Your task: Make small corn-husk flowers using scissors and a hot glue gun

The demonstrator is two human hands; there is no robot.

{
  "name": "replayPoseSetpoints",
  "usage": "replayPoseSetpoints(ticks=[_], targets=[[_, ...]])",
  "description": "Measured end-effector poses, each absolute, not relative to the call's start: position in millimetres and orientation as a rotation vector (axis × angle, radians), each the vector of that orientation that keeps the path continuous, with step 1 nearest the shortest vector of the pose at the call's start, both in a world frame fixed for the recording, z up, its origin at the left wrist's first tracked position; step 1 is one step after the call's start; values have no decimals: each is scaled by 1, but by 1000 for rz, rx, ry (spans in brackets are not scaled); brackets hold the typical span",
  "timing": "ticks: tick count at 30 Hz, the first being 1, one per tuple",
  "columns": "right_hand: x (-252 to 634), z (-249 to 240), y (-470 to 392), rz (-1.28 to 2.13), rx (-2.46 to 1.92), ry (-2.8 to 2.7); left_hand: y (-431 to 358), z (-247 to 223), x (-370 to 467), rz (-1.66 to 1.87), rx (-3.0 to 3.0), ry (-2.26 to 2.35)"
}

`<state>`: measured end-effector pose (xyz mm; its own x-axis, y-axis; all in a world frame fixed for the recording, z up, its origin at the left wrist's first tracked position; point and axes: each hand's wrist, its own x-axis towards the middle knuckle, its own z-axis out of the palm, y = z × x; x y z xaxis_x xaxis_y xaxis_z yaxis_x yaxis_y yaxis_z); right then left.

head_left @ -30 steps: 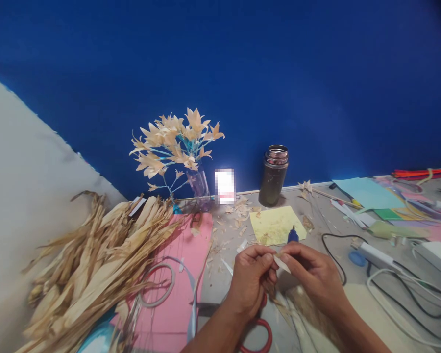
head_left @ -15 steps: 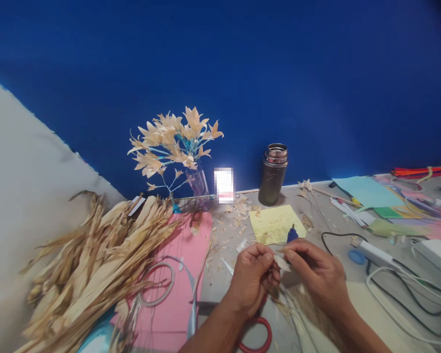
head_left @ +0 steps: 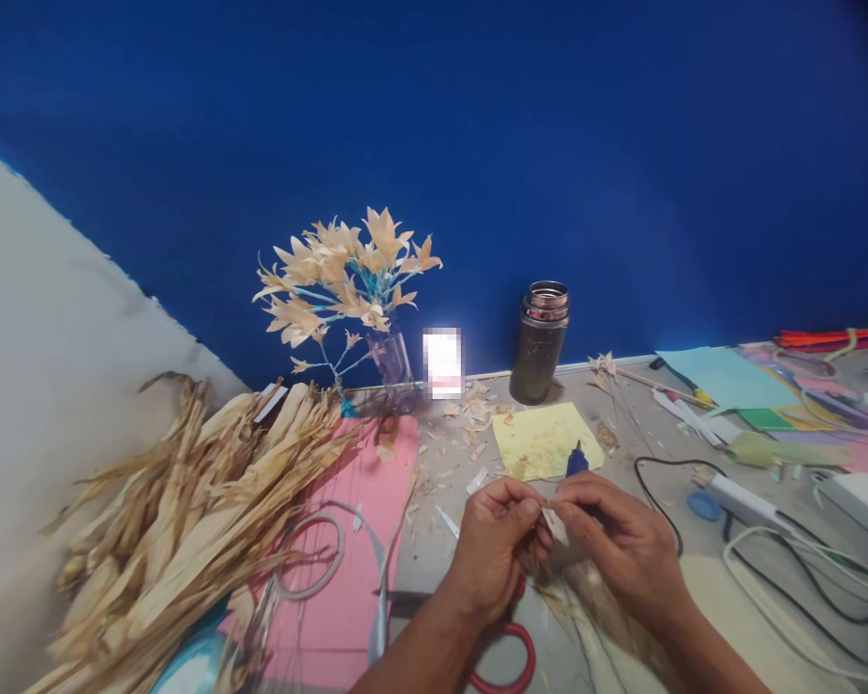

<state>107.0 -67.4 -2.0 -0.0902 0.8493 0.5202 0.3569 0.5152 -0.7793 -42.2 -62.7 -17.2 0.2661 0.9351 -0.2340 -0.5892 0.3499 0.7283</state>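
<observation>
Between my two hands is a small pale piece of corn husk point(head_left: 554, 525), pinched by fingers on both sides. My left hand point(head_left: 498, 545) is closed, thumb against forefinger at the husk's left edge. From the other side my right hand point(head_left: 618, 540) pinches it, fingertips almost meeting the left ones. Part of the piece is hidden by the fingers. Below my left wrist lie scissors with red handles point(head_left: 528, 655), partly covered by the forearm. Just beyond my right hand, a blue glue gun tip point(head_left: 577, 460) rests by a yellow paper point(head_left: 542, 434).
Dried corn husks point(head_left: 188, 540) are heaped at left beside pink paper point(head_left: 333, 617) and a tape ring point(head_left: 281, 569). Husk flowers point(head_left: 339, 275) stand in a clear vase point(head_left: 391, 361). An open flask point(head_left: 539, 347) stands against the wall. White and black cables point(head_left: 730, 559) lie at right.
My right fingertips have moved left, closer to my left ones, and the husk piece between them shows less. The rest of the table looks the same.
</observation>
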Motion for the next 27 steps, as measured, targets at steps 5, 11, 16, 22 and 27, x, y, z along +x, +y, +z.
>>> replayPoseSetpoints(ticks=[5,11,16,22,27], targets=[[107,-2,-68,576,-1057,-1684,-63,-17,-43,1119,525,708],[107,-3,-68,529,-1056,-1687,-61,-17,-44,1068,416,628],[106,-2,-68,496,-1030,-1730,-60,-21,-45,1013,356,538],[106,-1,-67,434,-965,-1755,-61,-23,-46,1008,320,509],[106,0,-67,456,-960,-1738,-60,-24,-47,984,292,514]])
